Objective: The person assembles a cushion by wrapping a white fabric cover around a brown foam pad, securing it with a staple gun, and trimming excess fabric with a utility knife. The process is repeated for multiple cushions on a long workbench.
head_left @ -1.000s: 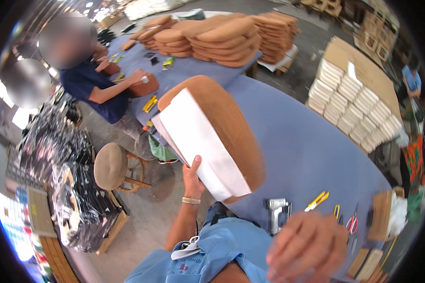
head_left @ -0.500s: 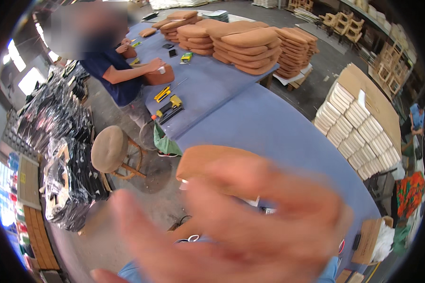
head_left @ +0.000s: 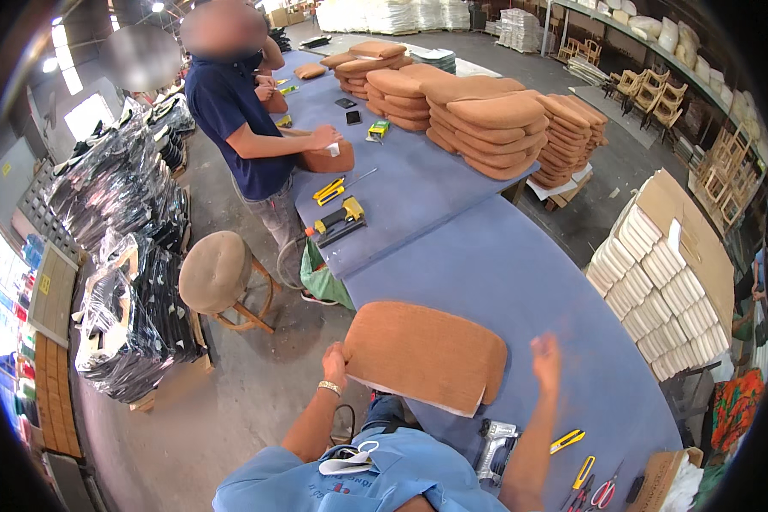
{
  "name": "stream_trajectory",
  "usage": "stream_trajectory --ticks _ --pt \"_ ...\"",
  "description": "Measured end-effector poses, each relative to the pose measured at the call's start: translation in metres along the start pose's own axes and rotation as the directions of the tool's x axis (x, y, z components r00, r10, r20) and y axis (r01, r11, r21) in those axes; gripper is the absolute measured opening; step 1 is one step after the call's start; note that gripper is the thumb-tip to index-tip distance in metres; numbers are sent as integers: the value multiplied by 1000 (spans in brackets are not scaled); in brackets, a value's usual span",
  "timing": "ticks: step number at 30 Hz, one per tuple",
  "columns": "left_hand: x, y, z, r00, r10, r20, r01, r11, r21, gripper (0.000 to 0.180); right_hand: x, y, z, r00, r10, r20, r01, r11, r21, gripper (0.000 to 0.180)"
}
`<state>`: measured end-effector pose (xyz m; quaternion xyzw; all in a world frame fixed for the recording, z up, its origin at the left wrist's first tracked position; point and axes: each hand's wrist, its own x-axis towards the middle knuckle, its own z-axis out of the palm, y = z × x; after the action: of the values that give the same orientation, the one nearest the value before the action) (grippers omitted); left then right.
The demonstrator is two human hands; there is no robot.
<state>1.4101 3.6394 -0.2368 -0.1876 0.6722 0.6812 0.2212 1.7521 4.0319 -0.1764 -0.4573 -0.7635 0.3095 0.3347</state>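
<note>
A brown fabric-covered seat cushion (head_left: pixel 427 352) lies on the blue-topped table, some white lining showing along its near edge. My left hand (head_left: pixel 334 363), with a watch or bracelet at the wrist, grips the cushion's left edge. My right hand (head_left: pixel 546 358) is held over the table, right of the cushion and apart from it. Its fingers look curled but are smeared by motion, so I cannot tell whether anything is in them. A silver staple gun (head_left: pixel 496 450) lies between the cushion and my right forearm.
Yellow cutters (head_left: pixel 567 441) and red-handled scissors (head_left: pixel 604 492) lie near right. Across the blue table (head_left: pixel 486 247), a co-worker (head_left: pixel 239 111) handles another cushion beside a yellow staple gun (head_left: pixel 340 220). Cushion stacks (head_left: pixel 486 124) stand farther back. A round stool (head_left: pixel 216 271) stands left.
My hands were raised close to the camera, covering much of the cushion. Now they are lower and apart, the left on the cushion's edge, the right beside it. The view has shifted.
</note>
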Motion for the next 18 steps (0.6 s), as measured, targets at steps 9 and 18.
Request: stream_trajectory --ticks 9,18 --pt "81 -21 -27 993 84 87 -117 849 516 70 -71 6 103 827 424 369 -421 902 -92 69" --pt "-22 0 -14 925 -189 328 124 970 210 75 -15 -8 40 845 348 406 -513 745 426 53"
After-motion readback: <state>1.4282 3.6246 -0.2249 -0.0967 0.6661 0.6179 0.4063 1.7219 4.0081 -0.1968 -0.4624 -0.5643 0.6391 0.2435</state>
